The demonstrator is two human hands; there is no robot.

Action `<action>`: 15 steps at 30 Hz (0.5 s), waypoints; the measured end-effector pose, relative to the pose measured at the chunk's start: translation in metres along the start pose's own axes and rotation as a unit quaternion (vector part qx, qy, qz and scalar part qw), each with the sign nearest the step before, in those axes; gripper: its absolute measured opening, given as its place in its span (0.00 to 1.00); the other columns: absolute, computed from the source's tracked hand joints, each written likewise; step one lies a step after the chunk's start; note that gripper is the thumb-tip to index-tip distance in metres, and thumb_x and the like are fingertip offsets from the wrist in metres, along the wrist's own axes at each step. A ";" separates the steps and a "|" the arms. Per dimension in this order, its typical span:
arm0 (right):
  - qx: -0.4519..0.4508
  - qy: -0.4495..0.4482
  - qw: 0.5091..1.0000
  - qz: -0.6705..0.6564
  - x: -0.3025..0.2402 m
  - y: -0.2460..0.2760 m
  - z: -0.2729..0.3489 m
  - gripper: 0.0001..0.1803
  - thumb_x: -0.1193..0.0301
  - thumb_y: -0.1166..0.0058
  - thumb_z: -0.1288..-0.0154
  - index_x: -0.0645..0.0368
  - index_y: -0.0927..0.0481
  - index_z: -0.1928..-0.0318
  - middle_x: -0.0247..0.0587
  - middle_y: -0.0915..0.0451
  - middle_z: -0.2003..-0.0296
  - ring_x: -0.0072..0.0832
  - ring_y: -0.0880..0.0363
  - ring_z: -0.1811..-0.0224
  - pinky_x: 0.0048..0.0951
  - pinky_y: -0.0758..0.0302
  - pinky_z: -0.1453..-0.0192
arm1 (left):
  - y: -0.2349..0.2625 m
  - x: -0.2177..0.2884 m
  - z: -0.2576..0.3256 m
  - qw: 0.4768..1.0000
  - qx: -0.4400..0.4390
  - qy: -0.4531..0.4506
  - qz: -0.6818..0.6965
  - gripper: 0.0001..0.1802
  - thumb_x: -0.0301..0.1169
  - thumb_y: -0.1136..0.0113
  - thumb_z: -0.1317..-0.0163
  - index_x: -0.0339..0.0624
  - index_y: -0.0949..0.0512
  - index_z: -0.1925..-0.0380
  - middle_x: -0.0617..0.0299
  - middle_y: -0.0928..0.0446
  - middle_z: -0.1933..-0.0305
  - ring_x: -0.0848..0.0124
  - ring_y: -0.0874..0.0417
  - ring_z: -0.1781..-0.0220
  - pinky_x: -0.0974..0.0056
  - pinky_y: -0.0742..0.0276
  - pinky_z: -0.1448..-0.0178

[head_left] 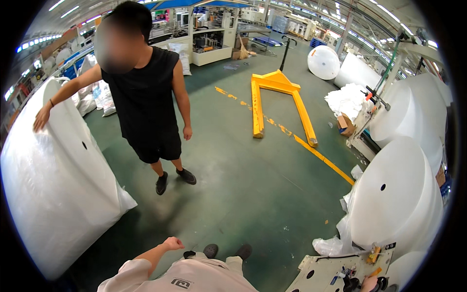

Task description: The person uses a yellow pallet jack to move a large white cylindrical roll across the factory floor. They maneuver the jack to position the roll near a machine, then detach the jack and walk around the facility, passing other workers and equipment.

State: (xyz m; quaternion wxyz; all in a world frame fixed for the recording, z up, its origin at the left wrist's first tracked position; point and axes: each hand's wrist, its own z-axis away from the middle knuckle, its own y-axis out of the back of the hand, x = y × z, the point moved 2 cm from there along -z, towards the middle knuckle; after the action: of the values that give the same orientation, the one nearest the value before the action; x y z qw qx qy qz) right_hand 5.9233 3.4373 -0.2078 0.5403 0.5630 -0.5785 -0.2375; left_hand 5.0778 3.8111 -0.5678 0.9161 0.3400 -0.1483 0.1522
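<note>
My left hand (172,242) hangs low in the middle of the head view, above my shoes (210,250). Its fingers are curled into a loose fist with nothing in it. A small skin-coloured patch at the bottom right edge, on a white metal plate with holes (316,272), may be my right hand (368,283); too little of it shows to tell its state. A co-worker in a black sleeveless shirt and shorts (146,102) stands facing me, one hand resting on top of a huge white wrapped roll (53,180) at the left.
A yellow pallet jack (277,100) lies on the green floor beyond a worn yellow floor line (321,156). More big white rolls (396,194) stand at the right, near a machine frame. White sacks, shelves and benches fill the background.
</note>
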 end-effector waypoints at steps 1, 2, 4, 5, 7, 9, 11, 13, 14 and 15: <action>-0.030 -0.024 0.999 -0.002 0.007 0.010 0.004 0.30 0.48 0.57 0.36 0.65 0.16 0.67 0.58 0.17 0.66 0.50 0.16 0.61 0.47 0.20 0.58 | 0.003 0.010 0.003 0.996 -0.045 -0.069 -0.031 0.22 0.54 0.36 0.51 0.52 0.15 0.63 0.58 0.16 0.62 0.62 0.16 0.56 0.59 0.21 0.50; -0.024 -0.022 0.999 0.007 0.019 0.010 0.006 0.30 0.49 0.59 0.35 0.63 0.16 0.68 0.56 0.17 0.69 0.50 0.16 0.64 0.47 0.20 0.60 | 0.009 0.021 0.010 0.987 -0.070 -0.106 -0.098 0.21 0.53 0.36 0.50 0.50 0.15 0.65 0.58 0.16 0.63 0.62 0.16 0.58 0.58 0.21 0.52; -0.038 -0.034 0.999 0.010 0.011 0.024 0.014 0.28 0.49 0.58 0.35 0.63 0.16 0.65 0.57 0.17 0.68 0.50 0.16 0.64 0.47 0.20 0.61 | 0.029 0.041 0.037 0.952 -0.109 -0.167 -0.231 0.20 0.52 0.37 0.50 0.48 0.15 0.68 0.58 0.16 0.66 0.62 0.16 0.60 0.56 0.21 0.55; -0.036 -0.036 0.999 -0.004 0.009 0.033 0.019 0.28 0.49 0.58 0.35 0.63 0.17 0.64 0.57 0.17 0.68 0.51 0.16 0.64 0.47 0.20 0.61 | 0.039 0.051 0.052 0.934 -0.170 -0.192 -0.250 0.18 0.49 0.36 0.50 0.46 0.16 0.71 0.58 0.17 0.69 0.62 0.17 0.63 0.56 0.22 0.57; -0.031 -0.029 0.999 -0.030 -0.002 0.046 0.020 0.28 0.49 0.57 0.36 0.63 0.18 0.61 0.58 0.17 0.68 0.51 0.17 0.65 0.48 0.21 0.62 | 0.049 0.056 0.084 0.885 -0.291 -0.234 -0.278 0.16 0.45 0.35 0.50 0.44 0.18 0.78 0.58 0.18 0.73 0.64 0.18 0.68 0.55 0.24 0.62; -0.041 0.009 0.999 -0.015 -0.004 0.046 0.018 0.27 0.49 0.56 0.37 0.62 0.19 0.60 0.58 0.17 0.67 0.51 0.17 0.65 0.48 0.21 0.62 | 0.025 0.035 0.095 0.815 -0.486 -0.207 -0.239 0.17 0.45 0.36 0.49 0.41 0.18 0.77 0.61 0.18 0.73 0.67 0.19 0.71 0.60 0.25 0.65; -0.017 0.021 1.000 -0.009 0.002 0.040 0.019 0.26 0.50 0.53 0.39 0.63 0.19 0.61 0.58 0.17 0.67 0.50 0.16 0.65 0.48 0.21 0.64 | 0.015 0.027 0.100 0.753 -0.595 -0.202 -0.196 0.16 0.43 0.36 0.48 0.40 0.18 0.77 0.64 0.18 0.74 0.70 0.21 0.73 0.63 0.26 0.68; -0.022 0.000 1.000 0.002 0.000 0.041 0.019 0.25 0.51 0.52 0.40 0.64 0.19 0.61 0.58 0.17 0.67 0.49 0.16 0.65 0.47 0.20 0.65 | 0.017 0.033 0.124 0.729 -0.633 -0.215 -0.148 0.13 0.39 0.35 0.49 0.39 0.19 0.77 0.66 0.18 0.74 0.72 0.22 0.74 0.64 0.27 0.70; -0.024 -0.005 1.000 0.004 -0.007 0.043 0.016 0.25 0.52 0.51 0.40 0.64 0.19 0.61 0.58 0.17 0.67 0.48 0.16 0.65 0.46 0.20 0.65 | 0.021 0.039 0.140 0.755 -0.607 -0.240 -0.062 0.12 0.37 0.34 0.50 0.39 0.20 0.77 0.65 0.19 0.75 0.72 0.23 0.75 0.63 0.27 0.71; -0.028 -0.011 1.000 0.002 -0.007 0.042 0.016 0.25 0.52 0.51 0.40 0.64 0.19 0.61 0.58 0.17 0.67 0.48 0.16 0.66 0.46 0.20 0.65 | 0.028 0.048 0.151 0.772 -0.578 -0.264 0.020 0.10 0.35 0.34 0.51 0.39 0.20 0.77 0.64 0.19 0.75 0.72 0.23 0.75 0.63 0.28 0.72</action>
State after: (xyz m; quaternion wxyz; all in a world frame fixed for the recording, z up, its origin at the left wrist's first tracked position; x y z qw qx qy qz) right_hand 5.8905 3.4487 -0.1779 0.5499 0.5434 -0.5790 -0.2589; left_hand 5.0859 3.7389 -0.4240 0.8614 -0.2304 -0.4510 -0.0393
